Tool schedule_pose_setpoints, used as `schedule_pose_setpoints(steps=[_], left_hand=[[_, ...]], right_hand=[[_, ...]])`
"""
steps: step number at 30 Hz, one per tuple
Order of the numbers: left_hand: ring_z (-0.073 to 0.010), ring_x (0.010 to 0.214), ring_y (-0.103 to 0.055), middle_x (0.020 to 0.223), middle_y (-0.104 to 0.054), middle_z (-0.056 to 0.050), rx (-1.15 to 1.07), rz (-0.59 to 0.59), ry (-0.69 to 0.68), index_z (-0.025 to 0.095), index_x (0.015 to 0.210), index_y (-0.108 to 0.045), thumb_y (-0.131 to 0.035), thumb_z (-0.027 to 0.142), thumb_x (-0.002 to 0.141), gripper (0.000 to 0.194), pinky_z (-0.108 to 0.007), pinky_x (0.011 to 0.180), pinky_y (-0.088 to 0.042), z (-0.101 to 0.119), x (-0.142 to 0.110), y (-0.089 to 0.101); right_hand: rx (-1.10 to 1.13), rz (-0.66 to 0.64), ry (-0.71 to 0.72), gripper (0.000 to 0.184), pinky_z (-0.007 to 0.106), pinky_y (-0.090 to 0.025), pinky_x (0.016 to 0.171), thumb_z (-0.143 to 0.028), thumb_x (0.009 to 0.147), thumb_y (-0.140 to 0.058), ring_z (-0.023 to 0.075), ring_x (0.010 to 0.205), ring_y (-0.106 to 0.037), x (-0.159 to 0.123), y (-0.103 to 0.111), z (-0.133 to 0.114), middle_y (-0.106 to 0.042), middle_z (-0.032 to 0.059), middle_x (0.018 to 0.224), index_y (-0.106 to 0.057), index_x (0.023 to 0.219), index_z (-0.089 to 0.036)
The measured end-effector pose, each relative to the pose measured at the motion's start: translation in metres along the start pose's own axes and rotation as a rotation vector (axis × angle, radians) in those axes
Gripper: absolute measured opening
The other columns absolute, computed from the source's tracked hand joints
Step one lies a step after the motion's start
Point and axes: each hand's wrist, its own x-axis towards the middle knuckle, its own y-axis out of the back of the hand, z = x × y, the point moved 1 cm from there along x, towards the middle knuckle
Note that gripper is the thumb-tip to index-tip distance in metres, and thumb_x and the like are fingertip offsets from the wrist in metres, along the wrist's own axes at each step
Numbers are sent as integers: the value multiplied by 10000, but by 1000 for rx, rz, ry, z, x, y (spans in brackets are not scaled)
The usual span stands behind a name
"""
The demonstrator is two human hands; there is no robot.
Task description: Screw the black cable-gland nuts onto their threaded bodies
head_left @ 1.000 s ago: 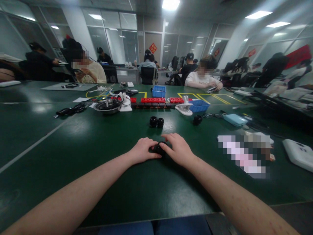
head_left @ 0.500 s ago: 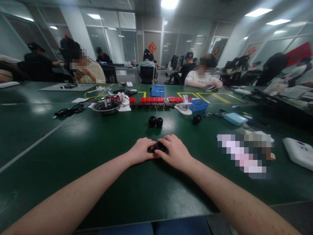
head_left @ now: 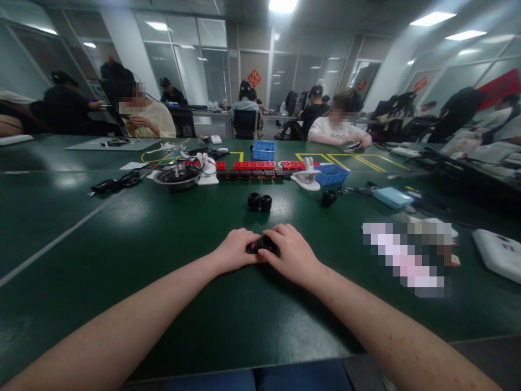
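Note:
Both hands meet over the green table around a glossy black round part (head_left: 269, 246); its exact kind cannot be made out. My left hand (head_left: 238, 250) is closed on its left side, thumb along the near edge. From the right, my right hand (head_left: 293, 250) curves over the same part, fingers bent around the far side and thumb on the near side. The fingers hide much of it. Just beyond the hands, two similar black round parts (head_left: 259, 202) stand side by side. Another black round part (head_left: 329, 198) sits farther right.
Across the table are a metal bowl (head_left: 178, 178), red block strips (head_left: 254, 165), a white clip stand (head_left: 307, 176) and blue bins (head_left: 331, 175). A light-blue case (head_left: 393, 197) and a white box (head_left: 499, 254) lie at right. People sit beyond the table.
My right index finger has come down from its raised position, and the right hand now wraps closer around the black round part. My left hand has stayed nearly in place.

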Motion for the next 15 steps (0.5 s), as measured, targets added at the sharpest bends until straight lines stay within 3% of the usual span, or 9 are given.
schedule_pose_setpoints(steps=[15], left_hand=[[-160, 701, -480, 715, -537, 20, 6, 9, -13, 186, 727, -518, -565, 504, 728, 321, -273, 652, -335, -1, 1, -1]], right_hand=[[-2, -3, 21, 270, 324, -397, 741, -341, 816, -515, 194, 835, -473, 1, 0, 1, -565, 74, 873, -603, 978, -143]])
